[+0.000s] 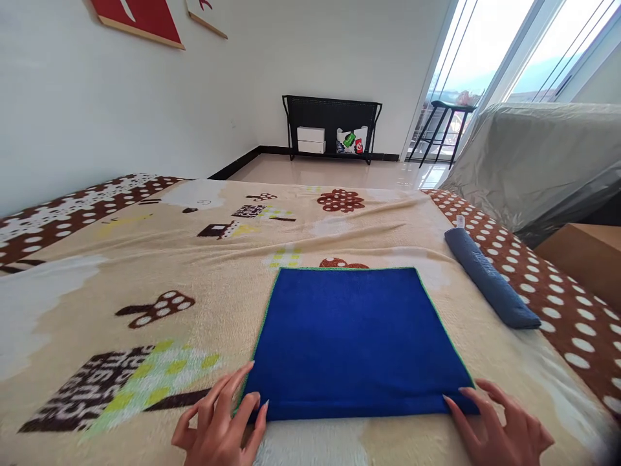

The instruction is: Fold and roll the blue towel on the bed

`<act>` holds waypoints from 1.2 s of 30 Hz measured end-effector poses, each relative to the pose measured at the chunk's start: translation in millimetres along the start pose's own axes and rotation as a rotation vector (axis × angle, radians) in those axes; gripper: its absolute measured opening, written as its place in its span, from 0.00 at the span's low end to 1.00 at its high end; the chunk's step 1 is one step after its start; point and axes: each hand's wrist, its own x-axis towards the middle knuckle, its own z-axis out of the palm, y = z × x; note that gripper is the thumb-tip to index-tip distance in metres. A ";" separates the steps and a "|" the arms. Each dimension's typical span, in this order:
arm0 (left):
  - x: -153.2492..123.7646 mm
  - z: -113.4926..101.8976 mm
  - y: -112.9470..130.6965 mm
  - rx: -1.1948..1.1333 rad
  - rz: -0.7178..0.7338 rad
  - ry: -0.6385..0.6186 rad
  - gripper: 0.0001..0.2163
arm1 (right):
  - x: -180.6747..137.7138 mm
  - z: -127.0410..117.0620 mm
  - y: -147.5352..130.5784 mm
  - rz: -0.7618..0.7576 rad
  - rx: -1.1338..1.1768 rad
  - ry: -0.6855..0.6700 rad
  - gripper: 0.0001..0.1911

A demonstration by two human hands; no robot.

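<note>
Evidently smooth and nearly flat, the blue cloth (359,336) is a deep, even colour with thin green stitching along its far and side edges. It looks four-sided, and a low ridge runs along its near edge. It lies on a cream blanket (218,278) printed with brown, white and yellow-green shapes, covering part of a brown one.

Two hands touch it, one at each near corner. On the left hand (220,421), the thumb and forefinger are close together on the cloth, the other fingers bent alongside its left edge. On the right hand (504,427), the thumb and forefinger stand slightly apart with raised cloth between them. I cannot tell whether either hand grips it.

There is one grey-blue roll (490,278), set at a slant to the right. Farther off are one black rack (332,107) holding two stacked white boxes (311,140), one stool (453,105) and two wall hangings (140,26).

A broad stretch of blanket extends left of the cloth, with more beyond its far edge. On the right, a narrower strip separates it from the roll, which lies along the brown spotted border.
</note>
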 end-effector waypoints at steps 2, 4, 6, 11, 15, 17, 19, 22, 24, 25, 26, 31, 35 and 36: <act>-3.1 2.6 3.9 0.016 0.018 0.023 0.04 | -1.9 2.5 2.2 -0.144 0.115 -0.024 0.11; -5.3 5.5 6.2 0.017 0.056 0.038 0.08 | 3.1 -0.3 2.3 -0.308 0.275 -0.103 0.17; -6.7 7.5 6.8 0.003 0.121 0.025 0.11 | 11.7 -7.4 -1.6 -0.395 0.363 -0.133 0.24; -10.0 5.7 11.7 -0.011 0.250 -0.033 0.16 | 22.3 -27.3 -20.2 -0.394 0.219 -0.114 0.36; -6.8 8.9 41.1 -0.057 0.302 -0.015 0.19 | 17.8 -32.0 -26.7 -0.502 0.090 -0.102 0.34; -1.9 14.8 65.1 -0.130 0.436 0.101 0.18 | 17.0 -31.9 -27.3 -0.525 0.054 -0.099 0.33; 4.1 21.8 89.5 -0.196 0.567 0.181 0.15 | 18.0 -31.7 -26.7 -0.536 0.023 -0.092 0.31; 12.0 30.1 114.3 -0.213 0.600 0.112 0.15 | 19.2 -32.2 -23.8 -0.562 -0.026 -0.082 0.31; 14.6 34.3 120.2 -0.212 0.553 0.084 0.16 | 17.2 -32.7 -23.9 -0.563 -0.048 -0.090 0.31; 14.9 36.4 120.9 -0.216 0.531 0.098 0.17 | 15.3 -32.7 -26.3 -0.528 -0.054 -0.095 0.32; 14.4 38.8 120.8 -0.221 0.513 0.112 0.17 | 13.2 -32.4 -31.2 -0.472 -0.054 -0.098 0.32; 4.1 54.6 123.6 -0.254 0.508 0.149 0.18 | 11.8 -22.4 -91.4 -0.441 0.237 -0.031 0.30; -1.5 62.2 130.1 -0.350 0.419 0.202 0.16 | 27.2 -12.5 -131.5 -0.737 0.358 -0.006 0.22; 0.0 60.7 129.5 -0.354 0.424 0.199 0.16 | 31.2 -11.7 -132.2 -0.774 0.336 -0.021 0.22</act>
